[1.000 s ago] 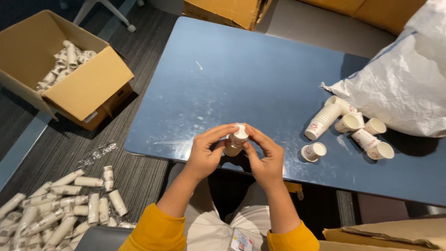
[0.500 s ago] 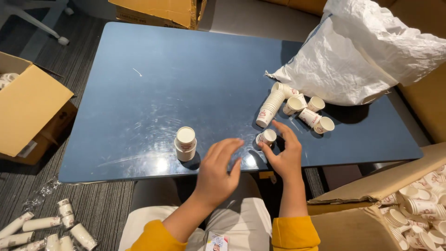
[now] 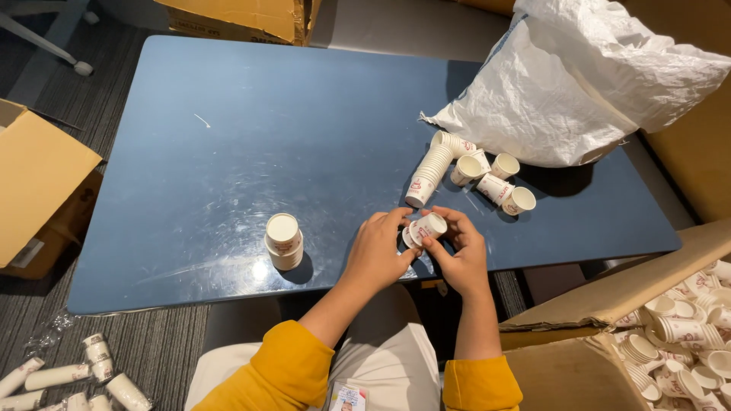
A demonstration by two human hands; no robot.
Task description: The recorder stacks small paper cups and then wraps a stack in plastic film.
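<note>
My left hand point(image 3: 378, 253) and my right hand point(image 3: 459, 254) meet at the near edge of the blue table point(image 3: 228, 137). Between their fingers they hold a small white paper cup point(image 3: 425, 227) lying on its side, mouth toward the right. A short stack of white paper cups point(image 3: 283, 241) stands upside down on the table to the left of my left hand. Beyond my hands lie a long stack of cups point(image 3: 431, 169) on its side and a few loose cups point(image 3: 509, 192).
A crumpled white plastic sack point(image 3: 571, 84) rests on the table's far right. An open cardboard box point(image 3: 670, 335) with several cups sits at lower right. Another cardboard box point(image 3: 34, 183) stands at left, wrapped cup sleeves point(image 3: 68, 377) lie on the floor.
The upside-down stack now stands alone on the table. Both hands have shifted right and taken up a single cup near the table edge. The view has swung right.
</note>
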